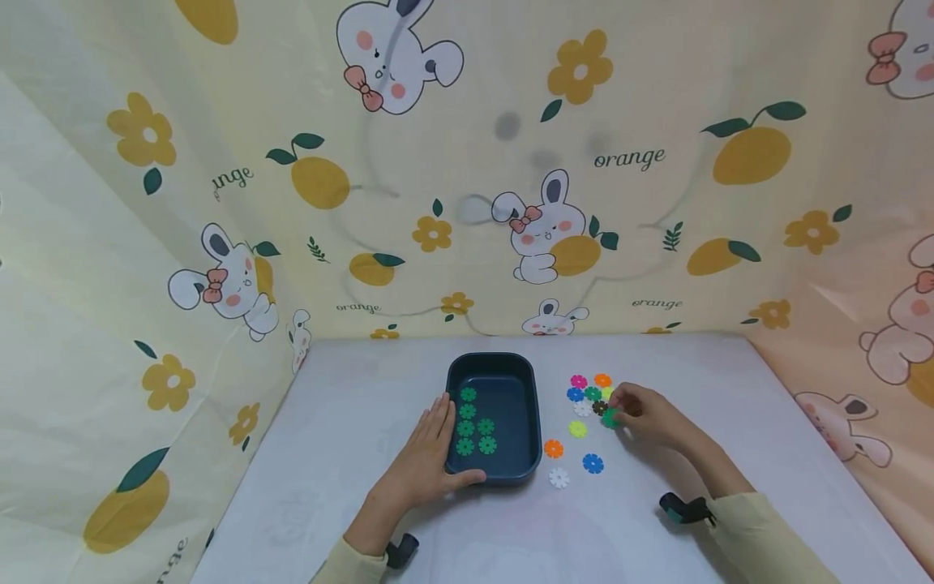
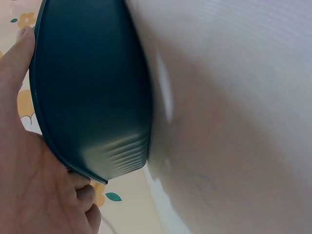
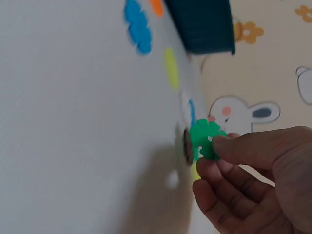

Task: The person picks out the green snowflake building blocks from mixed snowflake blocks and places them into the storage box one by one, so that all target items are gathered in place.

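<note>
A dark blue-green tray (image 1: 503, 470) sits mid-table with several green snowflake discs (image 1: 465, 427) lying in its left half. My left hand (image 1: 422, 466) rests against its near left corner, fingers stretched along the left side and thumb along the front rim. In the left wrist view that hand (image 2: 34, 175) lies against the tray wall (image 2: 92, 87). Over on the right, my right hand (image 1: 645, 412) pinches a green snowflake disc (image 3: 204, 139) between thumb and fingers, just above the table. A dark brown disc (image 1: 600, 408) lies close beside it.
Between tray and right hand lie loose discs: pink (image 1: 579, 381), orange (image 1: 554, 448), blue (image 1: 593, 463), yellow (image 1: 578, 428), white (image 1: 559, 478) and another green (image 1: 593, 393). Behind the table hangs a printed curtain (image 1: 438, 162). Each wrist wears a small black camera (image 1: 682, 508).
</note>
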Demonstrator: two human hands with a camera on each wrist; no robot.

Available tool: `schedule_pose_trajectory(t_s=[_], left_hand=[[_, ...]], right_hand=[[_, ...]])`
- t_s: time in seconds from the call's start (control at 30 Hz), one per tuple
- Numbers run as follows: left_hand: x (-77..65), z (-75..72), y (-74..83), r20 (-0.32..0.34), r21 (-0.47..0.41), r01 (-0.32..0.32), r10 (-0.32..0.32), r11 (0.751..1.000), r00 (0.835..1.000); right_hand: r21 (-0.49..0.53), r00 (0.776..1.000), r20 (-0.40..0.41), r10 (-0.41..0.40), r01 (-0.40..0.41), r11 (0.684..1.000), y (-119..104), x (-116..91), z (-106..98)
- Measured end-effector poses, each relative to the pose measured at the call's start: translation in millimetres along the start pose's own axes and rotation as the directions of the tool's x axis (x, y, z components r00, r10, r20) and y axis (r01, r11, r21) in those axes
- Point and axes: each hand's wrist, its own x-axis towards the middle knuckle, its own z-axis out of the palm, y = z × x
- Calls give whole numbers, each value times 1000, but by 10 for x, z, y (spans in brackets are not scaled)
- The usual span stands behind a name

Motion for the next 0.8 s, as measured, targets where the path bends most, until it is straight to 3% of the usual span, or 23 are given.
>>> schedule_pose_trajectory(t_s=[0.23,0.8], left_hand=[[11,-24,1,11,2,7,-7,1000,1000],[10,3,-16,-4,4,-12,12,1000,1000]], right_hand=[[26,988,-15,-151,151,988,-236,116,12],[101,971,52,-231,225,969,-837,502,126]])
